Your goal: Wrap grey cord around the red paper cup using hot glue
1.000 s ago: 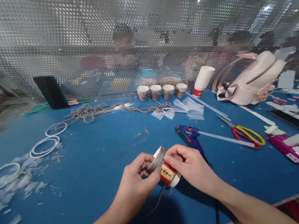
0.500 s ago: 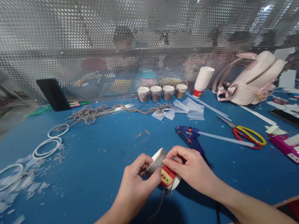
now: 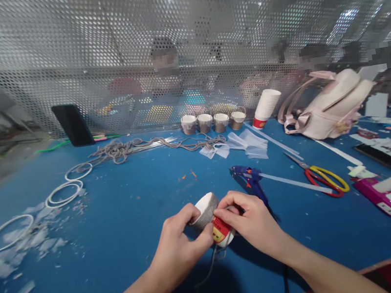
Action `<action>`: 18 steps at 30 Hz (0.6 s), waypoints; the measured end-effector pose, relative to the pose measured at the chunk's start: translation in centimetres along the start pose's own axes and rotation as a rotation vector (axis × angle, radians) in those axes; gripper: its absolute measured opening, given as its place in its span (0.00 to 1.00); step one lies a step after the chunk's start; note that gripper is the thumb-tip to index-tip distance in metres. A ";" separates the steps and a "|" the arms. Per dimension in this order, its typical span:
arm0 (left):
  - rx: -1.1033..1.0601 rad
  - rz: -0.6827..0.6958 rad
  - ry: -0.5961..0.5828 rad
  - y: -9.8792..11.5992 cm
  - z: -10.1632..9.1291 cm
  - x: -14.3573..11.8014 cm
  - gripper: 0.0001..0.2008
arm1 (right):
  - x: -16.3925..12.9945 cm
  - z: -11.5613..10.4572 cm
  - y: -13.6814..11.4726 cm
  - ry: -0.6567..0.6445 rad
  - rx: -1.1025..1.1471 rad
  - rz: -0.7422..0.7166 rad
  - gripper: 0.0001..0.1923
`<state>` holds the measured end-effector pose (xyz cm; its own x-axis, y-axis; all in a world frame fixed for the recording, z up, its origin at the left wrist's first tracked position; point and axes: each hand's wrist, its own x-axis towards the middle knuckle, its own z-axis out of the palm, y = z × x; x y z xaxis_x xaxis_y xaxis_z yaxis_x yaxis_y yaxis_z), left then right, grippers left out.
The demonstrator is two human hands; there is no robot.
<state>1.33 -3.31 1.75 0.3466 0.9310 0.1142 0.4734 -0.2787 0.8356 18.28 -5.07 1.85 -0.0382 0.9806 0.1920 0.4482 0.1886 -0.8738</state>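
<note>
Between my hands a paper cup [image 3: 221,231] is held tilted, its rim end up to the left; grey cord is wound around that end, and red and yellow print shows below. My left hand [image 3: 185,232] grips the wrapped rim end, fingers at the opening and thumb on the side. With thumb and fingertips pinched together, my right hand [image 3: 245,213] presses at the edge of the winding; whether it holds the cord or the cup wall is hidden. A loose tail of grey cord [image 3: 212,268] hangs beneath the cup.
A blue glue gun [image 3: 248,174] lies right of my hands, beside scissors [image 3: 321,178]. Behind are several wrapped cups [image 3: 221,121], stacked paper cups [image 3: 265,108], tangled cord [image 3: 118,150] and a pink backpack [image 3: 334,107]. White rings [image 3: 64,193] lie left; a purple power strip [image 3: 385,198] lies right.
The cup has turned slightly in my hands, so more of its white inside shows. Both hands keep nearly the same place; the camera view has shifted a little.
</note>
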 end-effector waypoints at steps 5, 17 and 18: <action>0.021 0.021 0.031 -0.3 0.1 0.1 0.10 | 0.1 -0.2 -0.1 -0.008 0.003 -0.014 0.09; 0.039 0.073 0.017 -0.5 0.1 0.2 0.11 | 0.4 0.1 0.4 0.013 0.071 0.054 0.10; 0.034 0.079 0.021 -0.5 0.1 0.2 0.10 | 0.5 0.0 0.4 0.009 0.093 0.070 0.10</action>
<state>1.23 -3.02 1.25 0.3668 0.9105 0.1910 0.4727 -0.3593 0.8047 18.43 -4.53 1.59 -0.0017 0.9912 0.1323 0.3645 0.1238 -0.9229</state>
